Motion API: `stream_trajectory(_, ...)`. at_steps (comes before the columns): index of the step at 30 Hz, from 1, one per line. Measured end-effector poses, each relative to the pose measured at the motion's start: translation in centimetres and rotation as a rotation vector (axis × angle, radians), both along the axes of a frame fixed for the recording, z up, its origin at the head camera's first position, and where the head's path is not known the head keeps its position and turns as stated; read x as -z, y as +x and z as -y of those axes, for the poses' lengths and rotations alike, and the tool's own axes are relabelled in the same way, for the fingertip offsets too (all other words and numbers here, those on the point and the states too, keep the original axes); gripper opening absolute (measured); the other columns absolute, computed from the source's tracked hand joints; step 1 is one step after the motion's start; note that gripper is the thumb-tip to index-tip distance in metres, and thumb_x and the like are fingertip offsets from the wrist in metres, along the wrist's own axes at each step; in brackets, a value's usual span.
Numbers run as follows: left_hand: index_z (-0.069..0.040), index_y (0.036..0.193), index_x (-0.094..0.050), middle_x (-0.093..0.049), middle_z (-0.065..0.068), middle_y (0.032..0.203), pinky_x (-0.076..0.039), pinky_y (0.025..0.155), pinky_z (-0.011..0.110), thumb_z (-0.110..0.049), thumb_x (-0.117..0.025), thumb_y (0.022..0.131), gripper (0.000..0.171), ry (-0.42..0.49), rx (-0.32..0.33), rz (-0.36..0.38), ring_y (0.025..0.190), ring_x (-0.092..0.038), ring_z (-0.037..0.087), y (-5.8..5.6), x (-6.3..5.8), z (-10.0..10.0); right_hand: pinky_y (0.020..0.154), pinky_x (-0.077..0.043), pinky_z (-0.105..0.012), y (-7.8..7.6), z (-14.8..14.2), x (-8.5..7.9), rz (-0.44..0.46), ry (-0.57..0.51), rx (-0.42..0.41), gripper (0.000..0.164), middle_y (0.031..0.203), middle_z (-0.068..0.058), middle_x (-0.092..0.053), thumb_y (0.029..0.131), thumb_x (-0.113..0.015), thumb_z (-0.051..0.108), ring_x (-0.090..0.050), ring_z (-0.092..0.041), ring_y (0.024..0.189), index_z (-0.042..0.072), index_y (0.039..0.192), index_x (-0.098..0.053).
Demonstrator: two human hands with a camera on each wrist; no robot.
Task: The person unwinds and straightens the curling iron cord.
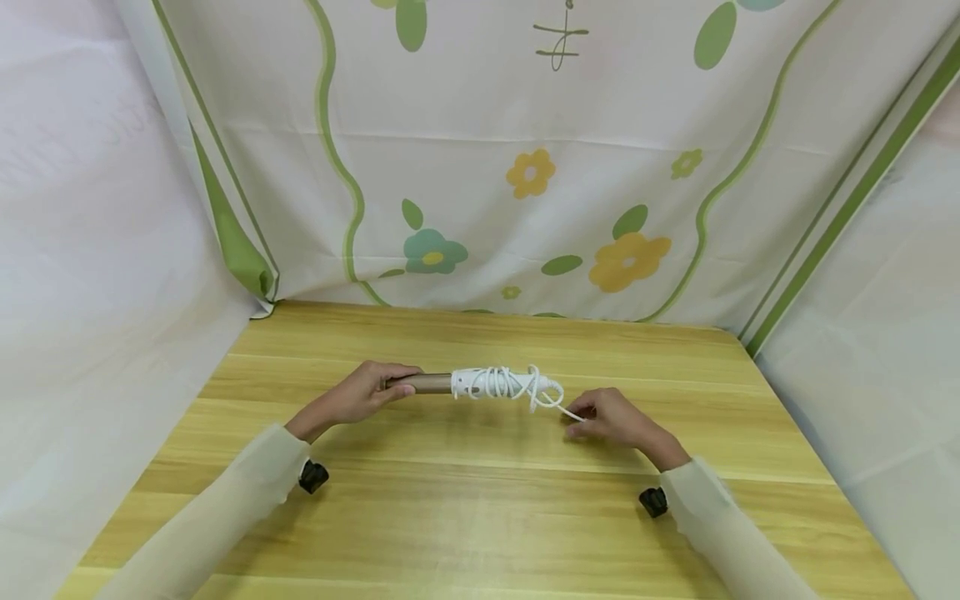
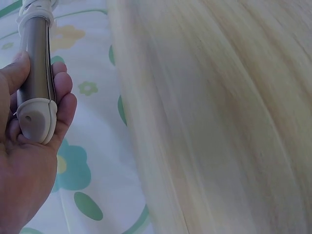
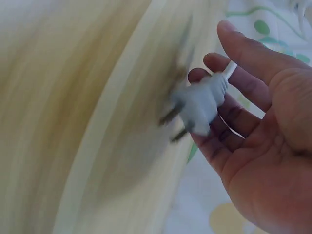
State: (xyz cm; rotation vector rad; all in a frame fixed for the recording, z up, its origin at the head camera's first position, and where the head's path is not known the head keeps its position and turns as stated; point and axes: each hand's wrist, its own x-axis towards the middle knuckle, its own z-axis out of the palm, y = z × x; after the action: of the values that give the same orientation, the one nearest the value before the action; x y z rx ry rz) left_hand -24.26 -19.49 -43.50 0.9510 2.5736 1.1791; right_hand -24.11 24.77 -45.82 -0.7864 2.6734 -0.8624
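wood-grain table (image 1: 480,525) | flower-printed white cloth (image 1: 450,100) behind it | pale sheets (image 1: 97,275) at both sides

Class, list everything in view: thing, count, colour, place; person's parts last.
Styling tool: one, bronze and white, lower centre
Cord: one, white, wound round tool's white part
Plug: one, white, at cord's end
Table: one, yellowish, below tool
Floral cloth: one, white, behind table
Side cloths: two, whitish, left and right
Wrist devices: two, black, lower left and right
Sleeves: two, pale, lower left and right
Left hand: one, gripping tool
Right hand: one, at plug
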Motion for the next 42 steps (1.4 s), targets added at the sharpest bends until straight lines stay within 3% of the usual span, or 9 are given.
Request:
stream_trajectory(4, -0.003, 0.136, -0.058, -0.069, 0.012, 0.117, -0.048, 0.074, 0.027, -0.027, -0.055, 0.101, 0.043, 0.006, -0.003, -0.006, 0.082, -0.06, 0.027, 0.1, -0.1, 0.1, 0.059, -0.042, -0.021, -0.1, 1.7, 0.1, 0.007, -0.026, -0.038, 0.012, 0.083, 0.002, -0.068, 0.089, -0.074, 0.023, -0.049, -0.004, 0.066, 0.012, 0.093, -0.075)
stream_trajectory(8, -0.003, 0.137, -0.058, -0.068, 0.014, 0.121, -0.049, 0.077, 0.028, -0.028, -0.055, 0.101, 0.044, 0.012, 0.003, 0.006, 0.089, -0.062, 0.03, 0.2, -0.2, 0.1, 0.056, -0.038, -0.021, -0.2, 2.8, 0.2, 0.006, -0.051, 0.004, 0.011, 0.076, 0.0, -0.066, 0.094, -0.068, 0.022, -0.045, -0.005, 0.061, 0.012, 0.092, -0.074)
stream_trajectory(13, -0.005, 0.137, -0.058, -0.068, 0.012, 0.121, -0.049, 0.077, 0.027, -0.03, -0.054, 0.102, 0.043, 0.011, 0.006, 0.023, 0.091, -0.062, 0.034, 0.1, -0.1, 0.2, 0.06, -0.045, -0.022, -0.5, 3.5, 0.3, -0.016, -0.128, 0.095, 0.015, 0.084, -0.006, -0.074, 0.098, -0.062, 0.014, -0.06, -0.011, 0.069, 0.009, 0.097, -0.077)
stream_trajectory(21, -0.003, 0.137, -0.057, -0.067, 0.015, 0.123, -0.049, 0.078, 0.028, -0.028, -0.054, 0.102, 0.044, 0.009, 0.01, 0.003, 0.091, -0.063, 0.03, 0.2, 0.1, 0.4, 0.069, -0.058, -0.032, -0.9, 3.4, 0.2, 0.08, -0.362, 0.194, 0.025, 0.094, -0.018, -0.074, 0.101, -0.055, 0.007, -0.072, -0.033, 0.081, 0.0, 0.121, -0.067)
stream_trajectory(25, -0.004, 0.137, -0.058, -0.068, 0.014, 0.122, -0.048, 0.076, 0.028, -0.029, -0.054, 0.102, 0.044, 0.013, 0.0, 0.001, 0.087, -0.063, 0.031, 0.3, 0.2, 0.6, 0.073, -0.059, -0.04, -1.1, 3.3, -0.1, 0.112, -0.465, 0.224, 0.023, 0.1, -0.025, -0.071, 0.101, -0.056, 0.011, -0.071, -0.039, 0.084, -0.002, 0.116, -0.068)
stream_trajectory(29, -0.004, 0.137, -0.058, -0.068, 0.013, 0.12, -0.047, 0.075, 0.028, -0.029, -0.054, 0.102, 0.044, 0.008, -0.014, 0.002, 0.083, -0.061, 0.031, 0.2, 0.2, 0.9, 0.074, -0.059, -0.038, -1.2, 3.0, -0.8, 0.092, -0.537, 0.248, 0.026, 0.097, -0.022, -0.072, 0.1, -0.058, 0.015, -0.072, -0.032, 0.083, -0.006, 0.109, -0.069)
stream_trajectory(35, -0.008, 0.137, -0.059, -0.069, 0.01, 0.117, -0.046, 0.075, 0.028, -0.029, -0.055, 0.101, 0.042, -0.007, -0.046, 0.006, 0.081, -0.057, 0.021, 0.1, 0.2, 1.3, 0.076, -0.058, -0.039, -0.8, 2.3, -2.5, 0.069, -0.62, 0.22, 0.026, 0.097, -0.024, -0.071, 0.099, -0.06, 0.015, -0.072, -0.016, 0.081, -0.008, 0.108, -0.069)
stream_trajectory(42, -0.007, 0.138, -0.058, -0.066, 0.013, 0.124, -0.048, 0.078, 0.029, -0.029, -0.056, 0.101, 0.043, -0.011, -0.063, -0.009, 0.088, -0.06, 0.025, -0.2, 0.1, 1.7, 0.074, -0.058, -0.034, -0.2, 1.1, -4.2, 0.039, -0.625, 0.129, 0.022, 0.093, -0.012, -0.073, 0.099, -0.058, 0.011, -0.07, -0.022, 0.081, -0.007, 0.106, -0.069)
